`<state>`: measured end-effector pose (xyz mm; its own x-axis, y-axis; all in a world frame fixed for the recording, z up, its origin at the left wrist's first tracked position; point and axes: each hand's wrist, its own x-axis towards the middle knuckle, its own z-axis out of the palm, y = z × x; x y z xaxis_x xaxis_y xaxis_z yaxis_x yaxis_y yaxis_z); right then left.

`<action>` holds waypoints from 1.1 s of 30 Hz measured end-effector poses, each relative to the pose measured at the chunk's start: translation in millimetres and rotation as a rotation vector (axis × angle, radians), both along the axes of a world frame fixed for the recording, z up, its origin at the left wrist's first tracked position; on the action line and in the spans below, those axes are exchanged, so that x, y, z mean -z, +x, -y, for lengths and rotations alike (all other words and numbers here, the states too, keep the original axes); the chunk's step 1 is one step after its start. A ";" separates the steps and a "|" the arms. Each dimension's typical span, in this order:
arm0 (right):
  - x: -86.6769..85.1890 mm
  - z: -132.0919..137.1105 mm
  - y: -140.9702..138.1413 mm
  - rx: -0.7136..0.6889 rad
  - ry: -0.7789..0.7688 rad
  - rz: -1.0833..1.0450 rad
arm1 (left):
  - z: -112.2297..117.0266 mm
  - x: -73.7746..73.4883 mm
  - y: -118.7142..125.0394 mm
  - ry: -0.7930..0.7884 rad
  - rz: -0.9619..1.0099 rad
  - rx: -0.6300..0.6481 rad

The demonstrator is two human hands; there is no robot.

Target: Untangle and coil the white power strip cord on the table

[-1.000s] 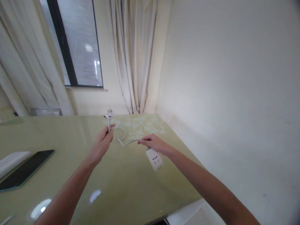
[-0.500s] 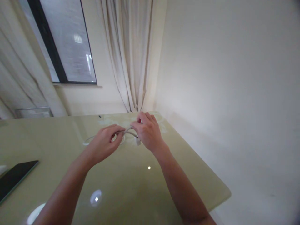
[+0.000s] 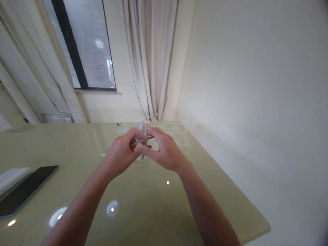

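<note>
Above the far part of the glossy table (image 3: 143,201), both hands grip a thin white cable (image 3: 146,136). My left hand (image 3: 123,147) is closed on a stretch of it running to the right. My right hand (image 3: 165,147) pinches a part of the cable that crosses over that stretch, forming a small loop between the hands. A pale end piece, probably the plug (image 3: 141,125), sticks up at the top of the loop. More of the cable curves on the tabletop behind and left of my left hand. Some fingertips are hidden behind the cable.
At the left lie a black flat tablet-like slab (image 3: 28,188) and a white object (image 3: 12,177). A small dark bit (image 3: 118,124) rests near the far edge. Curtains (image 3: 153,61) and a window (image 3: 89,44) are behind; a wall (image 3: 243,95) borders the table's right.
My hands have drawn together, and the cable now crosses itself between them. Its pale end has gone from hanging below my right hand to pointing up. The view has shifted left.
</note>
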<state>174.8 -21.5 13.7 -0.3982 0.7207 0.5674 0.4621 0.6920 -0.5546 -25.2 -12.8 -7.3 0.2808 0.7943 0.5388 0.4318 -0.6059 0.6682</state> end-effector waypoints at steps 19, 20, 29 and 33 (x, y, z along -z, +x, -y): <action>4.6 -10.2 3.0 -0.144 -0.178 -0.166 | 11.4 -17.4 -13.4 0.346 -0.291 -0.043; 4.5 -10.9 5.5 -0.167 -0.246 -0.204 | 10.8 -17.7 -14.1 0.411 -0.286 -0.086; 3.1 -15.8 20.5 -0.439 -0.738 -0.563 | 9.7 -8.7 -14.9 0.643 -0.317 -0.357; 3.0 -16.8 21.0 -0.477 -0.754 -0.575 | 9.1 -6.0 -12.1 0.624 -0.228 -0.471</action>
